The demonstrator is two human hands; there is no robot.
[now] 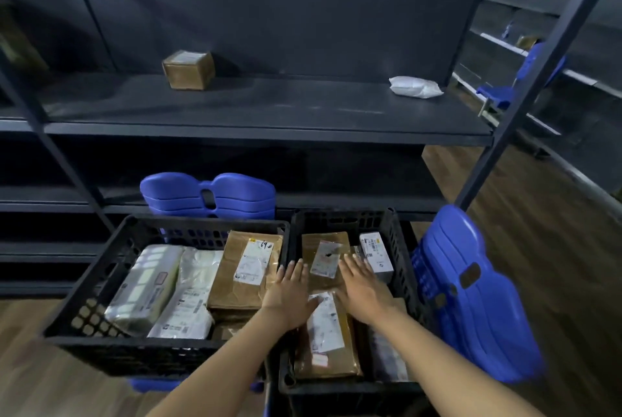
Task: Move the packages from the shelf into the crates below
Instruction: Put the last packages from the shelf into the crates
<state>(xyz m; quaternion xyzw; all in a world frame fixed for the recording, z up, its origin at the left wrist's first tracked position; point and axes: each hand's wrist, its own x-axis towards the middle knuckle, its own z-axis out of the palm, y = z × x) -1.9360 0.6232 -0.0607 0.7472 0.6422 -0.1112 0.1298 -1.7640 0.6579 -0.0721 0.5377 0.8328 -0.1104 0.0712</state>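
Dark plank flooring is seen beneath a black metal shelf [269,113], and two packages are left on its top board: a brown cardboard box [188,70] towards the left, and a white poly bag [415,87] well apart from it at the right end. Below the shelf, two black crates are set side by side, touching. The left crate [101,268] is filled with a clear-wrapped pack [144,285], a white mailer [193,292] just beside it and a brown labelled envelope [245,268] against the right wall. The right crate [397,241] is loaded with a brown parcel [324,248] at the far end, a small white-labelled box [377,255] beside it and a second brown parcel [336,349] nearer the camera.

Both arms are stretched out over the right crate. The left hand [289,295] is held palm down at the crates' shared edge, fingers straight and slightly spread, nothing being gripped. The right hand [361,285] is likewise laid flat, fingers extended and apart, over the parcels; nothing is clasped by it either. Whether the palms are actually pressed on the parcels cannot be told.

Stacked blue chairs [208,194] are seen behind the left crate; another blue stack [471,298] is placed just right of the right crate; a further blue chair [518,80] is visible past the shelf's right end.
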